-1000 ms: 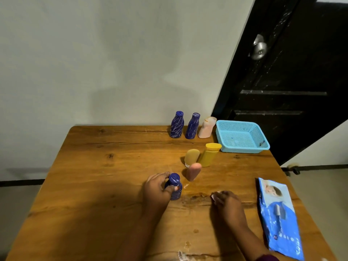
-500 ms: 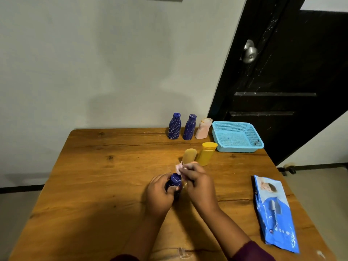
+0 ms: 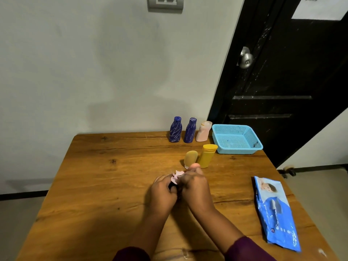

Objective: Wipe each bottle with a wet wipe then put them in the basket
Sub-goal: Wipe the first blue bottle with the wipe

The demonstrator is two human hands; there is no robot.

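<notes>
The left hand (image 3: 162, 193) is curling its fingers around a dark blue bottle (image 3: 174, 186), almost hidden between both hands at mid-tabletop (image 3: 105, 185), while the right hand (image 3: 195, 187) is pinching a crumpled pale pink wipe (image 3: 177, 176) against the bottle's top. Beyond, other bottles are standing upright, and the light blue basket (image 3: 237, 147) is sitting at the far right corner.
</notes>
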